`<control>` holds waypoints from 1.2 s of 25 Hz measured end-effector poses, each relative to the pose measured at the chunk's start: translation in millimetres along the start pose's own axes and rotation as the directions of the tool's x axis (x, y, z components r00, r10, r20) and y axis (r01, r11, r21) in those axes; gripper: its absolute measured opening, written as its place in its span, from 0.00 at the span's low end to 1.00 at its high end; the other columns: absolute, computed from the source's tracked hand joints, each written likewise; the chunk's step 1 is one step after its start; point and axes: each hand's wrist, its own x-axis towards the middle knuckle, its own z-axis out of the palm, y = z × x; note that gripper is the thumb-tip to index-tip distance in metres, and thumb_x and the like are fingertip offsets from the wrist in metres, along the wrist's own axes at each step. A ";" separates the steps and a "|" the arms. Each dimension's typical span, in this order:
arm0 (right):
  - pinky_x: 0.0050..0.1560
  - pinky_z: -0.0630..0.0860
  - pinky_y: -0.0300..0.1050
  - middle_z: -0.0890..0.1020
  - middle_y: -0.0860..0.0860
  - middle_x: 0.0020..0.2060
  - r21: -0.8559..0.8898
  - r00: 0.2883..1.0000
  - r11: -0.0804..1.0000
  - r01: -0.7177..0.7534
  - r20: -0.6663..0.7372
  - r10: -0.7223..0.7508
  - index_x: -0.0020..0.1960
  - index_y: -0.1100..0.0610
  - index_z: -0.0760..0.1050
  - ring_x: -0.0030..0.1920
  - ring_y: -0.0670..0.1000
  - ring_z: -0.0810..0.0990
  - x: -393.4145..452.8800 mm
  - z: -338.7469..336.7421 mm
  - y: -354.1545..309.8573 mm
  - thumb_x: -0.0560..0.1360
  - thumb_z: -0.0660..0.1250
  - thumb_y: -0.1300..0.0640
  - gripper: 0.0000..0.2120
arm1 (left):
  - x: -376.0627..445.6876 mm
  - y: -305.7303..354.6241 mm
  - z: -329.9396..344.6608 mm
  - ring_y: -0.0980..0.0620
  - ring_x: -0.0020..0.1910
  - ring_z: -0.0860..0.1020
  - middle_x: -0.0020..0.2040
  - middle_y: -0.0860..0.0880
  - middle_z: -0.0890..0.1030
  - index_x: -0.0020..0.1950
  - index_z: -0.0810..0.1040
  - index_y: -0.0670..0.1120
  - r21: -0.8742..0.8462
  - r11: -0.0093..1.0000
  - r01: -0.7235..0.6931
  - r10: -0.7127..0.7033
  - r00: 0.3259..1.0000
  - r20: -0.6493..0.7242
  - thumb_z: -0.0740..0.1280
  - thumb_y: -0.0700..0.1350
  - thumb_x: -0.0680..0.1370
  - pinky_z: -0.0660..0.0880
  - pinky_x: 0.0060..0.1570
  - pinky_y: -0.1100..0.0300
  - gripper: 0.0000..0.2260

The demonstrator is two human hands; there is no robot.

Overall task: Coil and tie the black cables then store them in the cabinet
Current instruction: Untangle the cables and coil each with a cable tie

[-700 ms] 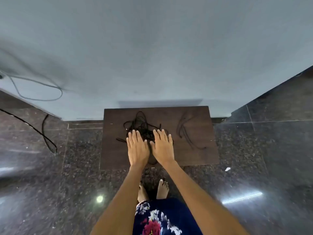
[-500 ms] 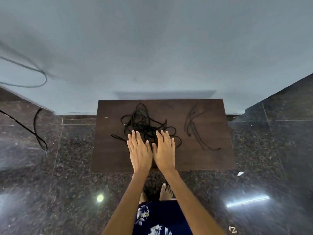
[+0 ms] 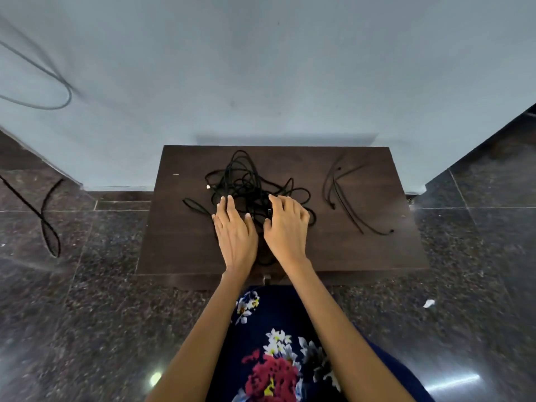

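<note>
A tangled heap of black cable lies on the middle of a low dark wooden table. My left hand rests flat on the heap's near left edge, fingers stretched out. Over the heap's near right part my right hand has its fingers curled down onto the strands; whether it grips any strand is unclear. A few thin black ties lie loose on the right side of the table, apart from both hands. No cabinet is in view.
A pale wall stands right behind the table. Polished dark granite floor surrounds it. Another black cable loops on the floor at left, a grey one hangs on the wall. A white scrap lies at right.
The camera has come closer and lower over the table. My hands have moved apart; the right hand's fingers have curled onto the cable heap, while the left stays flat.
</note>
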 end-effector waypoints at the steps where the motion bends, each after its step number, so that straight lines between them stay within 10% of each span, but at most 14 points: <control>1: 0.68 0.62 0.52 0.73 0.53 0.65 -0.046 0.999 0.999 0.028 0.030 -0.027 0.69 0.55 0.68 0.68 0.53 0.68 -0.1 -4.0 0.9 0.76 0.63 0.57 0.22 | -5.3 2.2 -4.7 0.42 0.73 0.61 0.73 0.39 0.63 0.74 0.60 0.38 -0.004 1.000 -0.006 0.006 1.000 0.019 0.58 0.43 0.80 0.56 0.74 0.49 0.23; 19: 0.60 0.69 0.52 0.78 0.55 0.58 -0.383 0.958 0.912 0.143 0.286 -0.030 0.58 0.58 0.77 0.63 0.57 0.72 2.0 -53.1 24.8 0.77 0.63 0.57 0.11 | -23.2 5.1 -66.4 0.40 0.69 0.63 0.69 0.41 0.66 0.69 0.67 0.41 0.156 0.956 -0.248 0.126 0.829 0.545 0.57 0.42 0.79 0.64 0.67 0.48 0.18; 30: 0.43 0.76 0.42 0.83 0.45 0.34 0.279 0.971 0.954 0.107 0.176 -0.161 0.44 0.50 0.80 0.36 0.45 0.79 85.5 -152.2 -22.2 0.75 0.65 0.48 0.08 | 30.9 43.6 -50.7 0.47 0.62 0.74 0.60 0.48 0.78 0.65 0.71 0.48 -0.041 0.997 -0.060 0.071 0.923 0.379 0.63 0.48 0.78 0.69 0.62 0.50 0.16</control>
